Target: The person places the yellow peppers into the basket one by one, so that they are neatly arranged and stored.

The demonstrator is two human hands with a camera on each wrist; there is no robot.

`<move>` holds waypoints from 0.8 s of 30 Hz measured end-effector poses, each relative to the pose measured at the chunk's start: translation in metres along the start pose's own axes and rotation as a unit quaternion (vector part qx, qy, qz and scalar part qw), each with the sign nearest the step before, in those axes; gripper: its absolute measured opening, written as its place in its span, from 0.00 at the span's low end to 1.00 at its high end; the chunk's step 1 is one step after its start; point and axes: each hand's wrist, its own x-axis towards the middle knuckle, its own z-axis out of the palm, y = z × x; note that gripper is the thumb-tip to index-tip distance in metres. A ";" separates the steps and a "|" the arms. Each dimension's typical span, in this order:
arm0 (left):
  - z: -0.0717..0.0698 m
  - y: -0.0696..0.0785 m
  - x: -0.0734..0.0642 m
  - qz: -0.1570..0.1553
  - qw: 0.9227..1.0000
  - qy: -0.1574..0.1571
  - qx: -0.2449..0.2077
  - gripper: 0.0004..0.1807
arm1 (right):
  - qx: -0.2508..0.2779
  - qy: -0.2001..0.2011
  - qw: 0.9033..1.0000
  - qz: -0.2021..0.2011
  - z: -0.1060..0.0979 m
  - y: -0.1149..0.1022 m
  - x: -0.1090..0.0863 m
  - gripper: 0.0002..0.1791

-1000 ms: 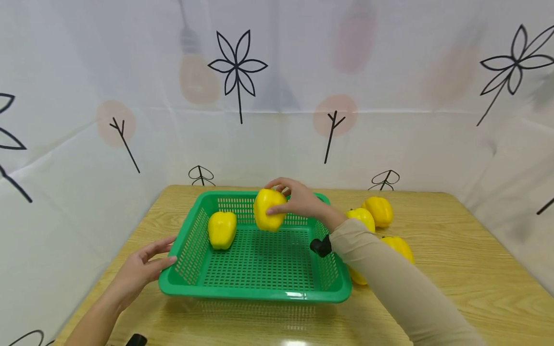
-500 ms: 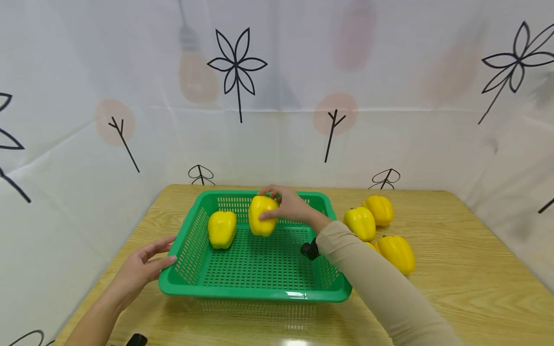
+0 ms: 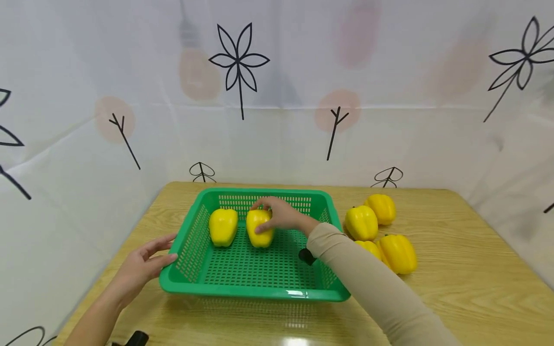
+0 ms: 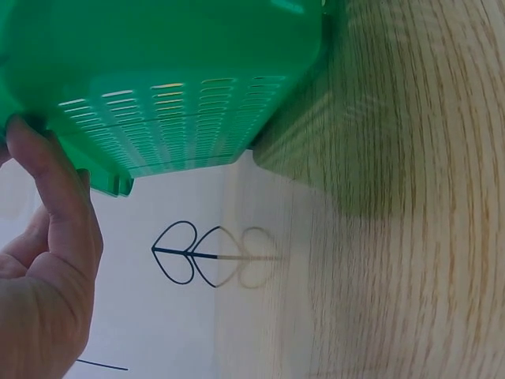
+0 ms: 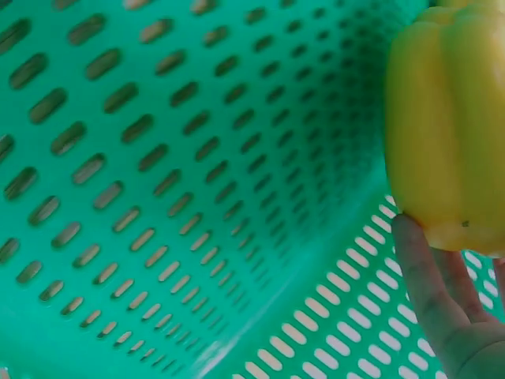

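Six yellow bell peppers, one green slotted basket (image 3: 255, 290) and two hands share a wooden table (image 3: 467, 245). Two peppers are inside the basket: the left pepper (image 3: 223, 228) near the left wall, and the held pepper (image 3: 261, 238) just beside it, with a narrow gap between. The right hand (image 3: 279, 214) pinches the held pepper between thumb and fingers; whether its base touches the floor cannot be told. The left hand (image 3: 140, 264), thumb and fingers spread, touches the basket's left rim. Four loose peppers (image 3: 361, 223) cluster right of the basket. Basket floor spreads toward the near and right walls; wood stretches from the cluster to the table's right edge.
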 end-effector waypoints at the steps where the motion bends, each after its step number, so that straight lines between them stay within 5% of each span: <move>1: 0.000 0.000 0.000 0.002 1.000 -0.001 0.000 0.35 | -0.009 -0.005 1.000 -0.002 0.002 0.000 0.000 0.28; 6: 0.000 -0.002 0.000 0.008 1.000 0.001 -0.005 0.35 | 0.006 -0.040 0.999 0.023 0.004 0.000 0.002 0.27; 13: 0.000 -0.002 0.001 0.008 1.000 -0.001 -0.005 0.35 | 0.051 -0.080 0.993 0.076 -0.003 0.000 0.000 0.38; 24: -0.001 -0.002 0.001 0.010 1.000 -0.003 -0.009 0.35 | 0.007 -0.028 1.000 0.014 0.003 -0.002 0.006 0.32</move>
